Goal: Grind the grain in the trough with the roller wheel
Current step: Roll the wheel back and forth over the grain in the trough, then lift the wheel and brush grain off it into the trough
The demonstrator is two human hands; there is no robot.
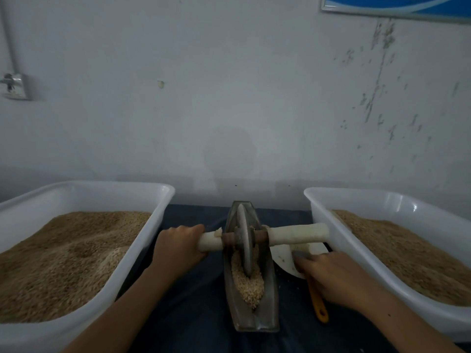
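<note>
One narrow metal trough (251, 314) lies lengthwise at the middle of the dark table (193, 327), its near end pointing to six o'clock so the wheel can run toward and away from the person. The grain (248, 286) sits heaped in the near half of the channel, and one roller wheel (245, 240) stands upright in it, its rim pressing into the far edge of the heap. A single axle runs through the wheel from nine to three o'clock, with two pale wrapped handles. The left hand (178, 247) is curled firmly round the left handle (210, 242), likely to steady and drive the wheel. The right handle (298, 234) is free: the right hand (331, 273) lies lower, at four o'clock from the wheel, over one brush (317, 301) with a yellow handle; whether its fingers grip it cannot be told. A white plate (284, 258) lies beneath. Two white tubs flank the trough, the left tub (158, 225) and the right tub (321, 220), both holding grain within easy reach.
</note>
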